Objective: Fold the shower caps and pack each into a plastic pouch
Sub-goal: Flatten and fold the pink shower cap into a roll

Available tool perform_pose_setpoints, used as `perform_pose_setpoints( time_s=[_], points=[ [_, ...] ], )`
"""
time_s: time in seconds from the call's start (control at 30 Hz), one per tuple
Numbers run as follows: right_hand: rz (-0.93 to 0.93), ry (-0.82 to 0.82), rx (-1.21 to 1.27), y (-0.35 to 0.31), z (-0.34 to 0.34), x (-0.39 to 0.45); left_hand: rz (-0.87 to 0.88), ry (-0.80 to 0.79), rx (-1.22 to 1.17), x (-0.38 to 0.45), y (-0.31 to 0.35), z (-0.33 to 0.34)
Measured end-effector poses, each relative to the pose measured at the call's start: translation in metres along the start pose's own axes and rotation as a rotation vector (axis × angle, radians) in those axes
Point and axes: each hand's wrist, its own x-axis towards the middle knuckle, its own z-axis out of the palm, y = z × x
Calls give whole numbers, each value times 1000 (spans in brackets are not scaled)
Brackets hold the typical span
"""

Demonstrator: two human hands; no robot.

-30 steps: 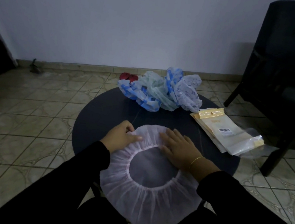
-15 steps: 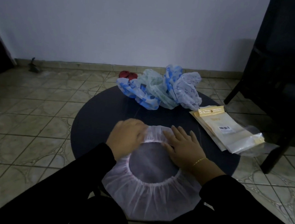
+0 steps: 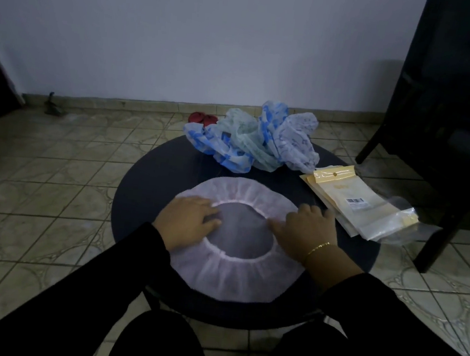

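A pale pink shower cap [image 3: 233, 276] lies spread flat on the round dark table [image 3: 144, 184], its elastic opening facing up. My left hand [image 3: 185, 220] rests on the cap's left rim with its fingers flat, reaching into the opening. My right hand [image 3: 305, 233] presses the right rim, fingers laid on the gathered edge. A heap of blue, green and white shower caps [image 3: 252, 147] sits at the table's far side. A stack of plastic pouches [image 3: 355, 204] with yellow headers lies at the right edge.
A dark chair [image 3: 457, 116] stands close to the right of the table. Red slippers [image 3: 202, 118] lie on the tiled floor behind the table, near the wall. A small dark object [image 3: 52, 106] sits by the left baseboard.
The cap has shifted farther onto the table. Both hands slid apart from the cap's far rim to its left and right sides.
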Motion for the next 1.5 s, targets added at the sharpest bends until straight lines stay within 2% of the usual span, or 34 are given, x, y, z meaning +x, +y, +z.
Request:
perform_pose_setpoints(
  time_s=[0.07, 0.1, 0.23, 0.37, 0.43, 0.53, 0.63, 0.8, 1.0, 1.1, 1.27, 1.4, 1.5],
  points=[
    [-46, 129, 29, -1, 4, 2, -8, -110, -28, -5, 0, 10],
    [-94, 130, 77, -1, 8, 3, -30, -140, -51, -7, 0, 16],
    [-223, -140, 201, -1, 31, 2, -151, -150, -101, -12, -3, 33],
    [-216, -195, 262, 2, 35, 3, -168, -184, -135, -10, -4, 31],
    [-237, -150, 325, 6, 33, 1, -119, -106, -279, -12, -7, 27],
    [-277, 50, 410, 25, 29, -5, -22, 218, -451, -30, -22, 19],
    [-363, 171, 385, 49, 27, -13, 70, 348, -341, -53, -43, 18],
    [-428, 113, 244, 66, 28, -25, 173, 269, -150, -78, -64, 17],
    [-440, 65, 225, 62, 23, -32, 228, 163, -144, -84, -68, 11],
    [-415, -17, 253, 62, 21, -35, 192, 173, -131, -85, -68, 14],
    [-386, -112, 291, 65, 18, -40, 74, 319, -203, -86, -60, 17],
    [-343, -142, 321, 62, 16, -39, -116, 342, -350, -83, -55, 16],
    [-261, -88, 514, 59, 15, -31, -211, 335, -411, -81, -51, 17]
  ],
)
